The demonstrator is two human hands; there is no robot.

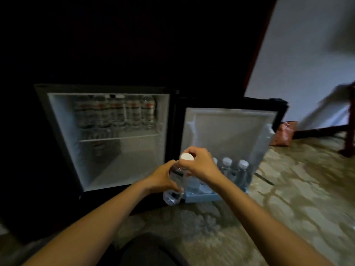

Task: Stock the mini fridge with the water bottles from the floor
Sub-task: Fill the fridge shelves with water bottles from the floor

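I see a dim, carpeted room, likely a hotel room or bedroom. A compact mini fridge [63, 131] stands open low down, its top shelf lined with water bottles [115, 112]. Floral-patterned carpet [288, 198] runs to a plain white wall [297, 64], near a dark wooden furniture leg [348, 139].

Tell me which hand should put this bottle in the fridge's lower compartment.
Probably the left hand: it grips the bottle around the body and sits on the side of the open fridge compartment. The right hand only holds near the cap, over by the door rack.
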